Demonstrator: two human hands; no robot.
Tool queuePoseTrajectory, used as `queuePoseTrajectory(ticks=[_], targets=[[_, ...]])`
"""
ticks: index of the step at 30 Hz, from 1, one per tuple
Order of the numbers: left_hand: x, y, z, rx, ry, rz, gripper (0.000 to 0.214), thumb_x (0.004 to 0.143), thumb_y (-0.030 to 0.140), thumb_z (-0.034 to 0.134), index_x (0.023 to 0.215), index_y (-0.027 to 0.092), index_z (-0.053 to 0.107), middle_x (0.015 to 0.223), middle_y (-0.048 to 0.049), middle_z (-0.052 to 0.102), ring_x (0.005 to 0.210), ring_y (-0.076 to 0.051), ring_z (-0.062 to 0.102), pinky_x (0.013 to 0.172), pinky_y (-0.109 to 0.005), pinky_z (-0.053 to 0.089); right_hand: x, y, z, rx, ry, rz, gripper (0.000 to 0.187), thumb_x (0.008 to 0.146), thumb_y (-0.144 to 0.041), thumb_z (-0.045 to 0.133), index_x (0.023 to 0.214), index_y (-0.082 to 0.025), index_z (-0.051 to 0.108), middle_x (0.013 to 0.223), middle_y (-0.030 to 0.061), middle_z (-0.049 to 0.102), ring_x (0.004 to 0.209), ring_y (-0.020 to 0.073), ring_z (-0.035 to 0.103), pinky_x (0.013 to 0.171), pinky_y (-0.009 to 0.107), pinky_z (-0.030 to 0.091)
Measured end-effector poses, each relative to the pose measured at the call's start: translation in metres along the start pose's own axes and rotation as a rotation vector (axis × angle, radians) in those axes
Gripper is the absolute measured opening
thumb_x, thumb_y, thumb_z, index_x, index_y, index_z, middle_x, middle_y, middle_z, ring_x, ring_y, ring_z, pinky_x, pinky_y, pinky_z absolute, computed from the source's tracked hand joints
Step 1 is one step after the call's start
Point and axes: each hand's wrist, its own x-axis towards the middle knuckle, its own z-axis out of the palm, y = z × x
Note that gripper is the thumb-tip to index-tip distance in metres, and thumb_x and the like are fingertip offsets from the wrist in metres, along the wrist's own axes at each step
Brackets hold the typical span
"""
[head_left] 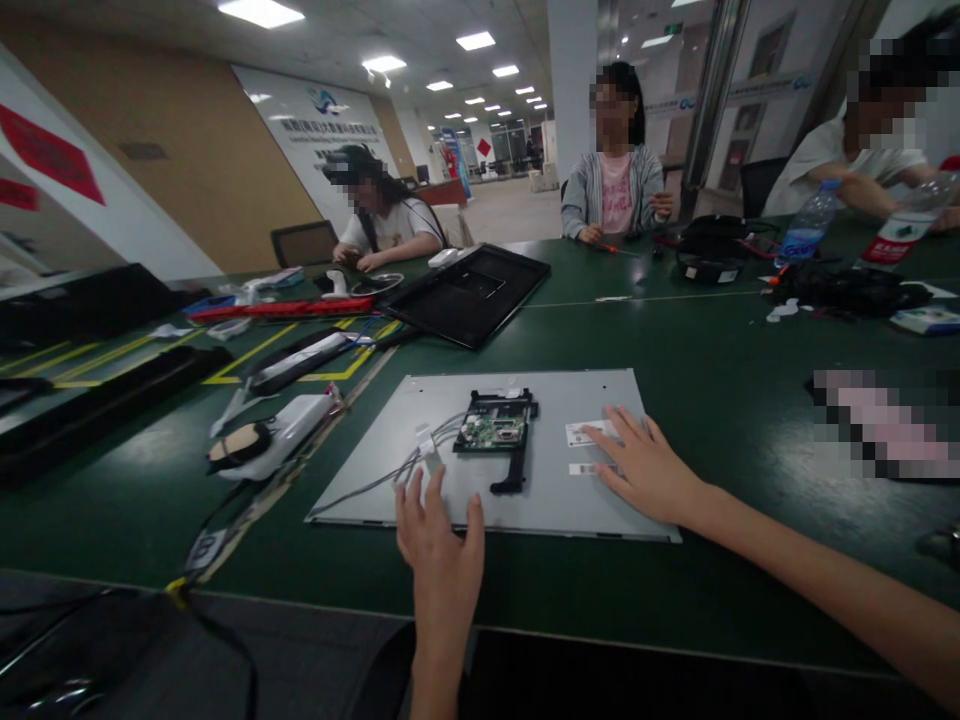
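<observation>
Head view shows a green table (720,380) bearing a grey panel (555,505), the right hand (646,468) over its right side, the left hand (444,540) over its near edge, both with fingers apart, and a circuit board (491,430) mid-panel.

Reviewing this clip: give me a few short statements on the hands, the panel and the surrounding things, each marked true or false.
1. A green circuit board sits on the grey panel. True.
2. The left hand grips the circuit board. False: it is at the panel's near edge, fingers spread, holding nothing.
3. The fingers of the right hand are at the white labels. True.
4. The black casing lies on top of the grey panel. False: it lies beyond the panel, farther from the person.
5. A blue-labelled bottle stands toward the right of the green table. True.
</observation>
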Motion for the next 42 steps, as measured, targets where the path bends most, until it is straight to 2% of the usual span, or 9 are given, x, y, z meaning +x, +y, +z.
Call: queuePoseTrajectory(ticks=[8,16,21,27,32,35,39,42], targets=[[-0.002,0.001,0.0,-0.001,-0.027,-0.016,0.049,0.091,0.036,0.051,0.135,0.015,0.047,0.148,-0.0194,0.04,0.144,-0.037,0.024,0.114,-0.058,0.025,0.023,-0.035,-0.005,0.061,-0.083,0.034,0.064,0.098,-0.056,0.028,0.155,-0.026,0.027,0.164,0.0132,0.011,0.149,0.033,0.003,0.117,0.056,0.006],[-0.002,0.002,-0.002,0.012,-0.036,0.013,0.048,0.091,0.035,0.051,0.135,0.016,0.046,0.148,-0.0193,0.039,0.145,-0.037,0.022,0.114,-0.059,0.024,0.044,-0.064,0.003,0.047,-0.03,0.013,0.062,0.099,-0.051,0.03,0.153,-0.02,0.031,0.162,0.0174,0.015,0.149,0.0367,0.006,0.115,0.059,0.007],[0.003,0.001,-0.001,0.011,-0.081,0.089,0.048,0.092,0.036,0.05,0.136,0.018,0.046,0.148,-0.018,0.04,0.145,-0.035,0.023,0.115,-0.057,0.024,0.05,-0.071,0.007,0.058,-0.011,0.017,0.062,0.099,-0.052,0.029,0.152,-0.02,0.032,0.162,0.0178,0.016,0.149,0.0361,0.007,0.114,0.059,0.008],[0.037,-0.018,0.005,0.115,-0.205,0.248,0.054,0.09,0.035,0.051,0.139,0.013,0.045,0.151,-0.0209,0.036,0.144,-0.035,0.026,0.113,-0.054,0.029,0.049,-0.067,0.012,0.07,0.046,0.01,0.06,0.098,-0.052,0.032,0.151,-0.023,0.035,0.161,0.0171,0.019,0.148,0.0347,0.01,0.114,0.058,0.008],[0.061,-0.039,0.007,0.217,-0.418,0.324,0.056,0.092,0.038,0.048,0.144,0.018,0.042,0.154,-0.017,0.033,0.144,-0.035,0.026,0.112,-0.055,0.03,0.049,-0.064,0.012,0.096,0.047,-0.007,0.061,0.099,-0.053,0.03,0.151,-0.023,0.035,0.161,0.0178,0.02,0.149,0.0342,0.009,0.115,0.057,0.008],[0.072,-0.045,0.007,0.205,-0.509,0.366,0.058,0.094,0.041,0.046,0.147,0.02,0.039,0.156,-0.016,0.029,0.142,-0.034,0.031,0.112,-0.052,0.032,0.048,-0.064,0.009,0.111,0.017,0.001,0.061,0.099,-0.055,0.029,0.151,-0.024,0.034,0.162,0.0151,0.018,0.149,0.0336,0.007,0.115,0.057,0.006],[0.101,-0.05,0.017,0.198,-0.579,0.415,0.058,0.095,0.04,0.042,0.148,0.016,0.038,0.156,-0.0185,0.027,0.141,-0.032,0.034,0.113,-0.045,0.031,0.047,-0.065,0.006,0.119,-0.006,0.004,0.063,0.099,-0.056,0.027,0.152,-0.023,0.033,0.163,0.0142,0.017,0.149,0.0335,0.006,0.116,0.057,0.006],[0.13,-0.054,0.03,0.285,-0.599,0.375,0.057,0.096,0.037,0.041,0.147,0.012,0.037,0.154,-0.0219,0.028,0.139,-0.034,0.035,0.112,-0.046,0.031,0.046,-0.066,0.005,0.122,-0.002,-0.004,0.062,0.099,-0.055,0.027,0.152,-0.022,0.034,0.163,0.0147,0.017,0.149,0.0339,0.006,0.116,0.057,0.006]])
